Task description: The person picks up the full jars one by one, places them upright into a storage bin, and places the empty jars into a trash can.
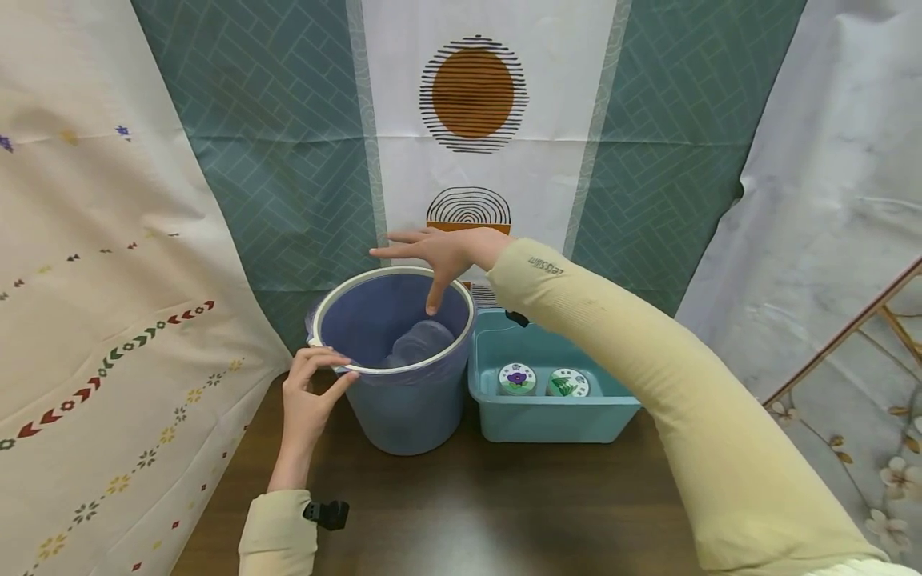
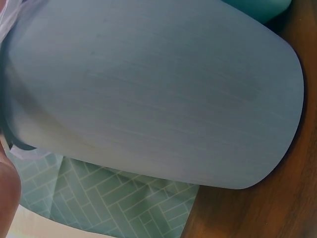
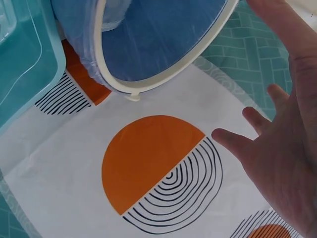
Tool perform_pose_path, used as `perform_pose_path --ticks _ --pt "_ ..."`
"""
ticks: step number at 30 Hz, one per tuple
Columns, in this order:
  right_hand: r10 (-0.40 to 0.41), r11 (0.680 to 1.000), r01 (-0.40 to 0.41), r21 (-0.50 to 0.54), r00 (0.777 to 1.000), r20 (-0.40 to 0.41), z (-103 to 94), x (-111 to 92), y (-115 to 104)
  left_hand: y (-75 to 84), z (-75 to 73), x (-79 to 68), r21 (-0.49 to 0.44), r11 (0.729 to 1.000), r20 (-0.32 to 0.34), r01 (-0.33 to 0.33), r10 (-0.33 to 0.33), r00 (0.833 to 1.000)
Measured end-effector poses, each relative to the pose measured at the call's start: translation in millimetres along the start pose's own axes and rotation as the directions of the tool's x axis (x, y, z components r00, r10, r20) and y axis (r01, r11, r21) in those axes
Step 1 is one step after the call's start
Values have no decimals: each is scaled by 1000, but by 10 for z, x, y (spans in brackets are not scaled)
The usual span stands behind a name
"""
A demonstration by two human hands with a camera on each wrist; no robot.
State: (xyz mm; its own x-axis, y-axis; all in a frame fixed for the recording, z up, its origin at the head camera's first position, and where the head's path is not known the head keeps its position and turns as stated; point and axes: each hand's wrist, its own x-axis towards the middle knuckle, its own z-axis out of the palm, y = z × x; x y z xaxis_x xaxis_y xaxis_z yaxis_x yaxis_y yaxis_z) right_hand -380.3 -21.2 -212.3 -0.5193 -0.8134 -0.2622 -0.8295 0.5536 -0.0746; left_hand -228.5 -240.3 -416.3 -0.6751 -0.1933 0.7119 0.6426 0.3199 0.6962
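Observation:
A blue-grey trash bin (image 1: 410, 420) stands upright on the table, a thin clear liner held under its cream rim ring (image 1: 392, 370). My left hand (image 1: 306, 394) pinches that ring at the front left, between thumb and fingers. Over the back right of the opening, my right hand (image 1: 448, 252) hangs with fingers spread and thumb pointing down, holding nothing. Inside the bin lies a clear, rounded plastic item (image 1: 425, 340). In the left wrist view the bin's side wall (image 2: 148, 94) fills most of the picture. The right wrist view shows my right hand (image 3: 280, 158) apart from the rim.
Right beside the bin sits a teal tub (image 1: 547, 422). It holds a round tub with a purple-flower lid (image 1: 517, 378) and another with a green-leaf lid (image 1: 569, 382). Patterned cloth (image 1: 281, 144) hangs behind, with more cloth at both sides of the wooden table (image 1: 461, 512).

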Motion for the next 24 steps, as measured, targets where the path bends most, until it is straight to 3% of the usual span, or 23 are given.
perform_pose_path --ticks 8,14,19,24 --pt "-16 1000 16 26 999 -30 43 -46 66 -16 -24 -4 19 1000 0 8 -8 1000" --pt "-13 994 22 108 997 -80 96 -128 130 -26 -42 0 44 999 13 -4 3 1000" --pt "-27 986 59 159 980 -198 201 -226 214 -36 -78 6 90 996 43 22 -26 999" --pt "24 980 46 196 940 -341 386 -440 241 -80 -137 22 208 976 97 71 -92 991"
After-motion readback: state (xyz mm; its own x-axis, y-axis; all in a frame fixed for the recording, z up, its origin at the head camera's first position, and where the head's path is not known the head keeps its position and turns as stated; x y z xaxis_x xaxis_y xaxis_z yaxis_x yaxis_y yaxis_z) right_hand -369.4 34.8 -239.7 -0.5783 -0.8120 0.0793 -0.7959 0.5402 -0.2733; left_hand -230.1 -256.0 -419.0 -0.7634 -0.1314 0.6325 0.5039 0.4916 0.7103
